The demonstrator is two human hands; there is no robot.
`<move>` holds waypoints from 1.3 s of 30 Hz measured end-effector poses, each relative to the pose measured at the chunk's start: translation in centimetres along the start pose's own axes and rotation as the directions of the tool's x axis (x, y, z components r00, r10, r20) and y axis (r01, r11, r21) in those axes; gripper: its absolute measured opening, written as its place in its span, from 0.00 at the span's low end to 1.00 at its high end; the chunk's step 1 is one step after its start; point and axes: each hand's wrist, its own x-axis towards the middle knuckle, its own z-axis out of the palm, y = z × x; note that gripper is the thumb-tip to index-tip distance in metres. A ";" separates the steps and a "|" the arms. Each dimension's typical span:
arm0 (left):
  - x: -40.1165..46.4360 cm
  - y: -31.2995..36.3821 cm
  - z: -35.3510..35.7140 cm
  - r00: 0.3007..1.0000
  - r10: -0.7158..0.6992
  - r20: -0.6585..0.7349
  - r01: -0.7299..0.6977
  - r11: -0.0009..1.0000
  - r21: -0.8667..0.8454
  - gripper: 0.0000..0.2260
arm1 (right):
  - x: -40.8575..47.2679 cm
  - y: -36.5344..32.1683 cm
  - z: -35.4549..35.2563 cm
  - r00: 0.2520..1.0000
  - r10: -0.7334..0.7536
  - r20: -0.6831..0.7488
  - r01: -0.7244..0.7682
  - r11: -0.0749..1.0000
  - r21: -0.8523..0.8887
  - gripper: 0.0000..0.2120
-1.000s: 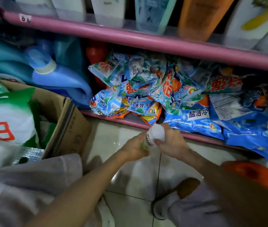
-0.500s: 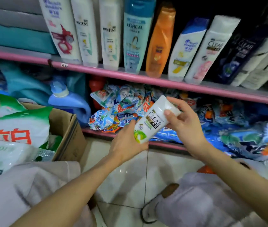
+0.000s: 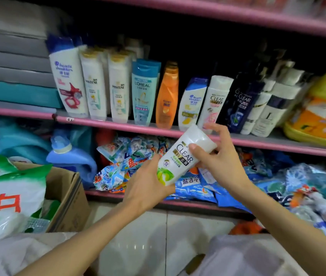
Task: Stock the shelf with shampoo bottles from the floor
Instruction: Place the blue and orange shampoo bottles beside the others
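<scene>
A white CLEAR shampoo bottle (image 3: 184, 156) with a green base is tilted, cap end up and to the right, in front of the pink shelf (image 3: 118, 126). My left hand (image 3: 146, 186) grips its lower end from the left. My right hand (image 3: 220, 156) pinches the cap end with thumb and fingers. A row of upright shampoo bottles stands on the shelf, among them another white CLEAR bottle (image 3: 216, 100) and a dark CLEAR bottle (image 3: 241, 102) just above my right hand.
A cardboard box (image 3: 66, 198) with white and green detergent bags stands at the left. Blue detergent pouches (image 3: 122, 166) fill the lower shelf, next to a blue jug (image 3: 68, 154). A yellow and orange jug (image 3: 321, 114) sits at the shelf's right. Tiled floor lies below.
Both hands have lifted the bottle from near the floor up toward the shampoo shelf. My view has tilted upward, so the whole shampoo row now shows.
</scene>
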 end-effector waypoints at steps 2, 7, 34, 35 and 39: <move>0.7 0.9 -1.2 0.996 0.089 -0.003 -0.087 0.987 0.133 0.21 | 0.5 -1.2 -1.4 0.981 0.157 0.115 -0.171 0.978 0.124 0.29; 3.5 5.2 -4.2 0.898 0.439 -0.044 -0.394 0.843 0.367 0.27 | 0.1 -3.8 -6.0 0.988 0.122 0.093 -0.145 0.939 0.311 0.25; 16.5 15.3 -1.9 0.812 0.577 0.086 -0.514 0.639 0.572 0.28 | 11.3 -7.2 -10.0 0.768 0.179 -0.615 0.267 0.783 0.562 0.21; 16.6 15.1 -1.9 0.802 0.591 0.082 -0.526 0.635 0.566 0.28 | 11.9 -7.2 -10.0 0.769 0.129 -0.626 0.265 0.827 0.496 0.20; 16.8 14.9 -2.1 0.779 0.627 0.025 -0.554 0.669 0.495 0.25 | 14.5 -7.4 -9.9 0.799 0.011 -0.601 0.202 0.937 0.285 0.21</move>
